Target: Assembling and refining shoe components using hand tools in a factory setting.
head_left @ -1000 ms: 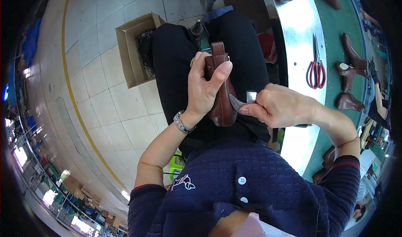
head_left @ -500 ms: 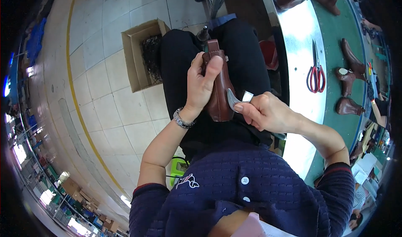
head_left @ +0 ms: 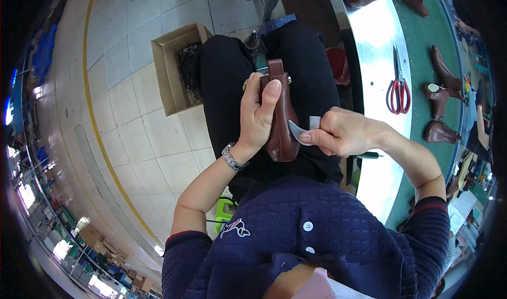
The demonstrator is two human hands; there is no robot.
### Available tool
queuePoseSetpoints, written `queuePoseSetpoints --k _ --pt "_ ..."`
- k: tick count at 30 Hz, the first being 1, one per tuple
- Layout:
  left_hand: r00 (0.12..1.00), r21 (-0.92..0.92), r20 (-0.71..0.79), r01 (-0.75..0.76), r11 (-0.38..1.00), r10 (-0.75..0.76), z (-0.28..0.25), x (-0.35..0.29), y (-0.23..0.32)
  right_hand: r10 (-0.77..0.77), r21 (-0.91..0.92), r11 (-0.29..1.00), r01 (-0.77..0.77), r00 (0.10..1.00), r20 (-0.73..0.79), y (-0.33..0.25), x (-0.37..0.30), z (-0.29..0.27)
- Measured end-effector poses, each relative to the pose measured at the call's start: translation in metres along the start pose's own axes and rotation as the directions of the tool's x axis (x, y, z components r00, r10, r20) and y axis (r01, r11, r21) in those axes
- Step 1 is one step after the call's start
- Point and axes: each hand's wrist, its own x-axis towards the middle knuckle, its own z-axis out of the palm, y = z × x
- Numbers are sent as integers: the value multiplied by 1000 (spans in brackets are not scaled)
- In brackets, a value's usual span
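Observation:
A brown leather boot (head_left: 285, 135) lies over my lap, its narrow end pointing toward my body. My left hand (head_left: 259, 111) is wrapped round its left side, with the thumb pressed on top. In my closed right hand (head_left: 343, 133) is a knife with a curved, hooked metal blade (head_left: 298, 131); the blade's tip is at the boot's right edge. The dark end of the handle sticks out behind the fist. A small white piece (head_left: 315, 122) shows beside my right fingers; whether it belongs to the knife I cannot tell.
On the metal ledge (head_left: 379, 77) to my right lie red-handled scissors (head_left: 398, 96). Beyond it, a green surface (head_left: 417, 51) carries several brown boots (head_left: 442, 133). A cardboard box (head_left: 168, 77) holding dark scraps stands on the tiled floor at left. A metal post (head_left: 252, 41) rises between my knees.
The boot and my left hand have shifted slightly toward my body and right. My right hand has turned, with the handle end now showing behind it; the blade stays at the boot's right edge.

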Motion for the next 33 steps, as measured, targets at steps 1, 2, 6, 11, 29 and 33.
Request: queuePoseSetpoints --k 1,2,6,11,29,33 --pt "1000 -3 3 7 1000 -7 1 0 -1 -9 -174 985 6 1000 -15 -2 0 -2" --pt "1000 -8 -2 13 1000 -13 1 1 -1 28 -202 979 -29 1000 -11 -2 1 -4" --pt "998 -59 -48 31 998 -34 2 6 0 170 100 981 -166 985 -30 -14 1 3" --pt "997 -44 -49 55 998 -57 -3 13 -1 83 272 962 -38 984 -156 -2 4 36" --pt "1000 -125 1 16 992 -16 -8 23 -5 -37 473 879 59 998 -55 19 16 19" --pt "999 -13 -52 2 1000 -3 -2 16 1 -5 261 965 6 1000 -6 4 7 5"
